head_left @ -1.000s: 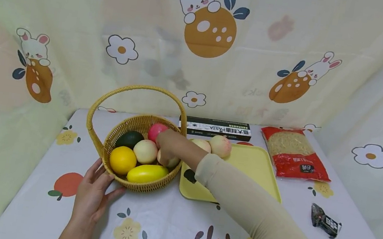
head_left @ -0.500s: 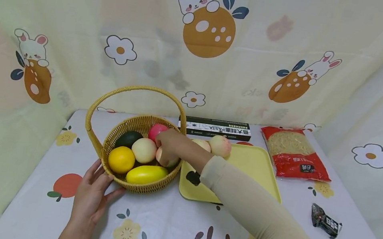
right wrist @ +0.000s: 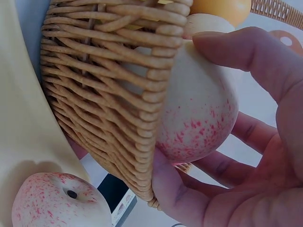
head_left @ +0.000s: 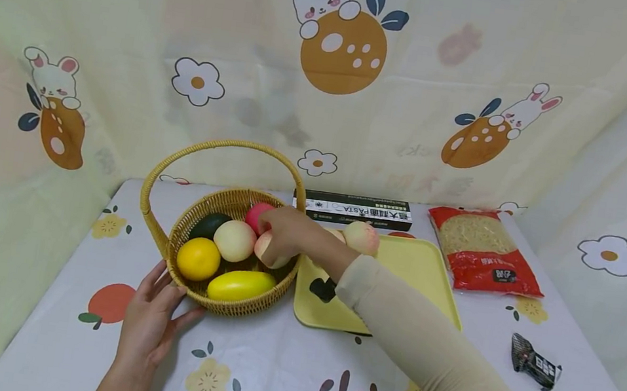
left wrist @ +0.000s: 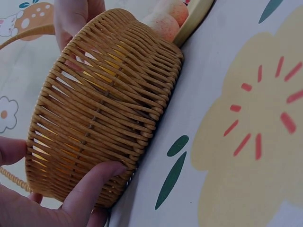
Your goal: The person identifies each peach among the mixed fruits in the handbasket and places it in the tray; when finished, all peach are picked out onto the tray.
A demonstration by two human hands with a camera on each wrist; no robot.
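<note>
A wicker basket (head_left: 242, 309) with a tall arched handle holds several fruits. In it lie a yellow orange (head_left: 199, 259), a long yellow fruit (head_left: 241, 286), a pale peach (head_left: 234, 240), a dark green avocado-like fruit (head_left: 209, 226) and a pink-red fruit (head_left: 257, 216). My right hand (head_left: 291, 235) grips another peach (right wrist: 199, 104) at the basket's right rim, thumb on one side and fingers curled round the other. My left hand (head_left: 147, 319) holds the basket's front left side; its thumb (left wrist: 94, 187) lies on the woven wall.
Right of the basket is a yellow tray (head_left: 414, 288) with peaches (head_left: 362, 237) at its back left. A black-and-white pasta box (head_left: 353, 210) stands behind it. Farther right lie a red bag (head_left: 484, 252) of pasta and a small black packet (head_left: 534, 363).
My right hand has drawn slightly to the right, and more of the gripped peach shows. The pale peach beside it has shifted a little. My left hand has stayed at the basket.
</note>
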